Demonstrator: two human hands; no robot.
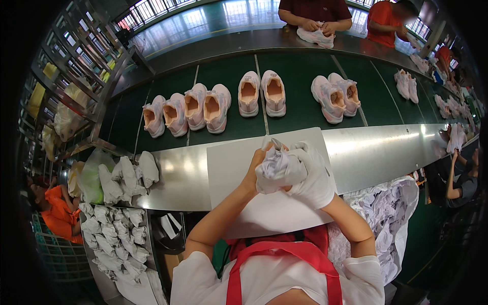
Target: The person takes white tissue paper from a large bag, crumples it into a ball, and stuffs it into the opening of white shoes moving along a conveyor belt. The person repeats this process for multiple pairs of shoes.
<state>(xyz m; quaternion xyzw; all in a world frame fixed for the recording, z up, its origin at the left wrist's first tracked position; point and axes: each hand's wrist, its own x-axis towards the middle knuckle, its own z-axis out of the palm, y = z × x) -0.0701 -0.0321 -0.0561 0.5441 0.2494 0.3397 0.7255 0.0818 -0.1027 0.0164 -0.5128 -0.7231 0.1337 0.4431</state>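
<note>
Over a white board point(239, 203), both my hands are closed around a crumpled wad of white paper point(278, 169). My left hand point(258, 161), its fingers bare where they show, grips the wad from the left and far side. Wrapped over its right side is my right hand point(312, 178) in a white glove. Part of the wad and some fingertips are hidden. A small greyish edge shows at the top of the wad; I cannot make out what it is.
Beyond the metal ledge point(371, 152), a green conveyor point(290, 63) carries several pale pink shoes point(217, 108). White paper wads point(117, 239) fill a bin at left; loose crumpled paper point(389, 208) fills a sack at right. Across the belt, a person handles a shoe point(316, 37).
</note>
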